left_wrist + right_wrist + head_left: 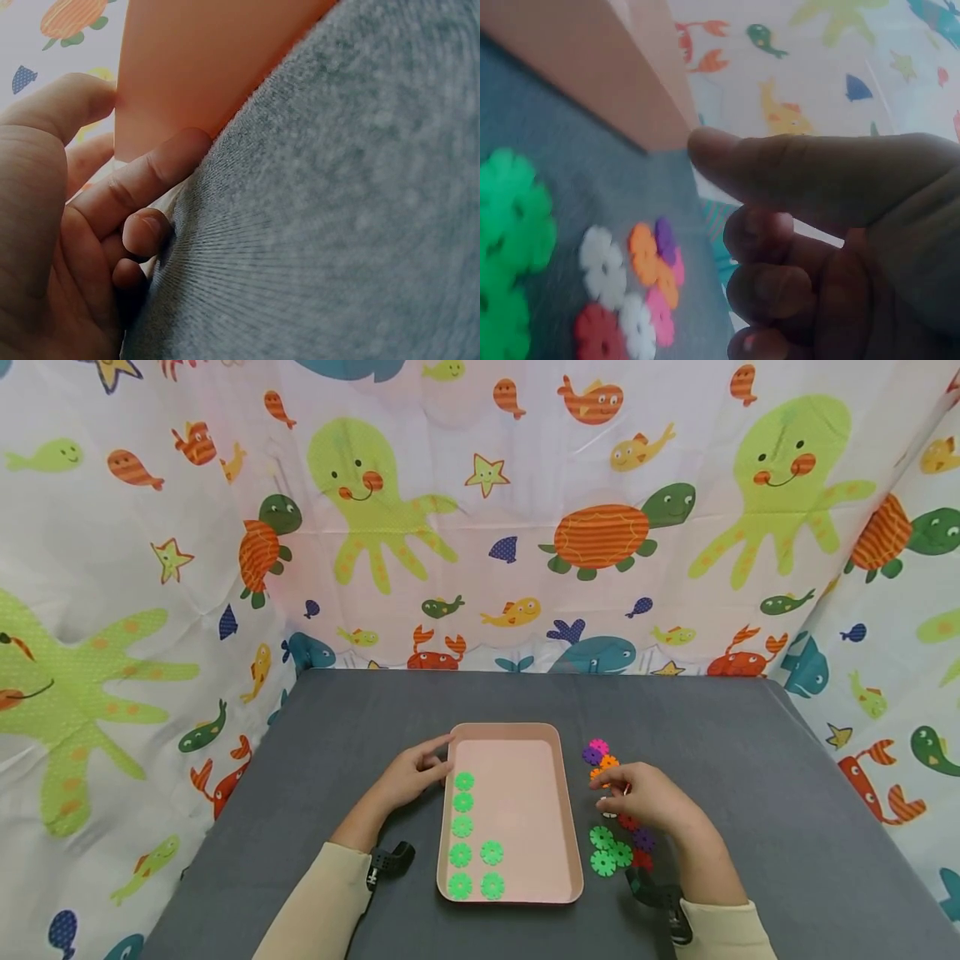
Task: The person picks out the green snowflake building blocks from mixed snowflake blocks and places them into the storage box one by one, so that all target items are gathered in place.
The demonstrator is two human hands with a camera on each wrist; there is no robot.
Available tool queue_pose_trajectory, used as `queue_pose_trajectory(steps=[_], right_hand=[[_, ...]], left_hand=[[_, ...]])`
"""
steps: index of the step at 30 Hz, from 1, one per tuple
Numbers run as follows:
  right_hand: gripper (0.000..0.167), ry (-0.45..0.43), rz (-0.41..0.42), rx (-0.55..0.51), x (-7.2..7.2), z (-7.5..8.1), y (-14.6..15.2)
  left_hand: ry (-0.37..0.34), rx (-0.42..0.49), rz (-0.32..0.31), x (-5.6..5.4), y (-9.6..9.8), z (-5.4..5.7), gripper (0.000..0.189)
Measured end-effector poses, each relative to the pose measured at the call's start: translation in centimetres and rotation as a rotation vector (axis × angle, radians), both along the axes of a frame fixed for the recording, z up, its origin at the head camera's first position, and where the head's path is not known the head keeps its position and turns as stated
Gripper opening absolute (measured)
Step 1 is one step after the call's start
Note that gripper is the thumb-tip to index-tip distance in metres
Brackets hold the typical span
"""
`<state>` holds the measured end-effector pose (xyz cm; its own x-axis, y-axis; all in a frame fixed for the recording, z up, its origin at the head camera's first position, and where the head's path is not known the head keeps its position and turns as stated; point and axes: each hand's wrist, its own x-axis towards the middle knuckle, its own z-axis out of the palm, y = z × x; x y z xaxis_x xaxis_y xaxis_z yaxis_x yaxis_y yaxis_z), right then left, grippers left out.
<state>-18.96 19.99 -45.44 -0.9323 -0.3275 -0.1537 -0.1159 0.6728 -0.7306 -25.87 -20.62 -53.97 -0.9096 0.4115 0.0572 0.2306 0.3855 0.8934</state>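
In the head view my left hand touches the left side of a shallow pink tray. The left wrist view has its thumb at the rim and a finger low against the outer wall. Green flower-shaped discs lie inside the tray in a left column, with two more beside the lower ones. My right hand hovers over loose discs right of the tray, partly covering them. Its thumb stands apart from the bent fingers in the right wrist view, and nothing shows between them.
Outside the tray lie green discs, orange ones, a pink one, purple and red ones, and white discs. A dark grey cloth covers the table. Behind hangs a sea-animal curtain.
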Motion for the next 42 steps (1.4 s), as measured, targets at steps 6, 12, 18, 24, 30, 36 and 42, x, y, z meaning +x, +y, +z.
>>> queue_pose_trajectory(steps=[6,12,18,24,30,36,42], right_hand=[[0.023,-0.025,0.147,0.080,0.3,-1.2,0.4],[0.024,0.019,0.152,0.185,1.1,-2.7,-0.4],[0.023,0.101,0.127,0.207,1.3,-2.3,-0.7],[0.011,0.092,0.053,0.103,1.0,0.3,-0.3],[0.029,0.032,-0.062,-0.185,0.9,3.6,-0.8],[0.036,-0.044,-0.146,-0.395,1.2,4.2,-2.9],[0.037,-0.056,-0.127,-0.432,1.4,3.3,-5.5]], left_hand=[[-0.005,0.003,0.010,0.1,-0.1,-0.2,0.055],[-0.002,0.011,0.028,-0.1,-0.2,-0.2,0.056],[-0.003,0.013,0.046,0.0,-0.1,-0.2,0.055],[-0.004,0.003,0.033,0.1,-0.1,-0.1,0.055],[-0.008,-0.002,0.017,0.1,-0.2,0.0,0.055],[-0.003,-0.013,0.021,0.0,0.0,-0.3,0.055],[-0.009,0.008,0.014,0.3,0.3,0.3,0.054]])
